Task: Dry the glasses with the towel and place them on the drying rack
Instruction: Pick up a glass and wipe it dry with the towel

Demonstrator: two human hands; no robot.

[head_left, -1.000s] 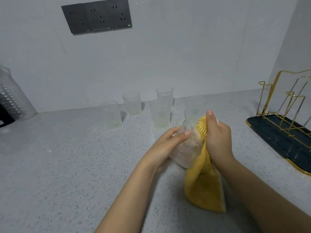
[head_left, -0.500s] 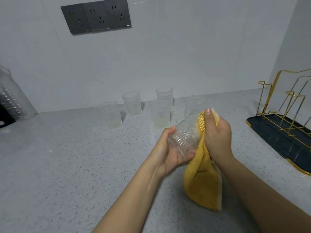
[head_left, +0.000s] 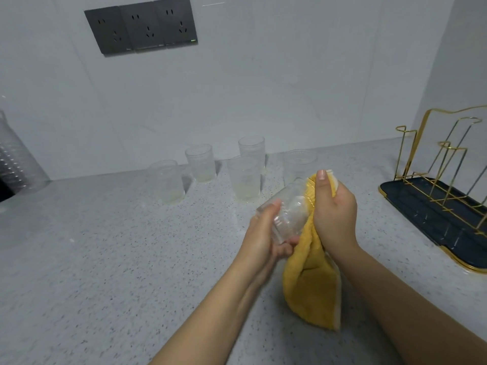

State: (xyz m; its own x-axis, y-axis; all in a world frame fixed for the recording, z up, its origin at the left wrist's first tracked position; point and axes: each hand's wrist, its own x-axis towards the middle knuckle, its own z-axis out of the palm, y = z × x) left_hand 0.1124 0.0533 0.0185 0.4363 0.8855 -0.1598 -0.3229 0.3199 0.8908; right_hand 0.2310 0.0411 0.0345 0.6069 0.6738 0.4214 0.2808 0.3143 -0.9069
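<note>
Hands drying glassware: left hand [head_left: 261, 237] is gripping a tilted clear glass [head_left: 286, 210] above the countertop [head_left: 105, 259]; right hand [head_left: 333, 209] is clutching the yellow towel [head_left: 309, 285] against its mouth. Drying rack [head_left: 448, 196] is standing well apart, rightward.

The left hand [head_left: 263, 233] is turning the ribbed glass [head_left: 286, 210] against the yellow towel [head_left: 311, 280]. 1 second ago its fingers were lying over the top of the glass with the back of the hand facing up; now the hand is cupping the glass from below, thumb on the near side and fingertips showing under the base. The glass is tilting more steeply, its base pointing down-left. The right hand [head_left: 333, 209] is keeping the towel bunched at the glass's mouth, and the hanging towel is shifting slightly.
</note>
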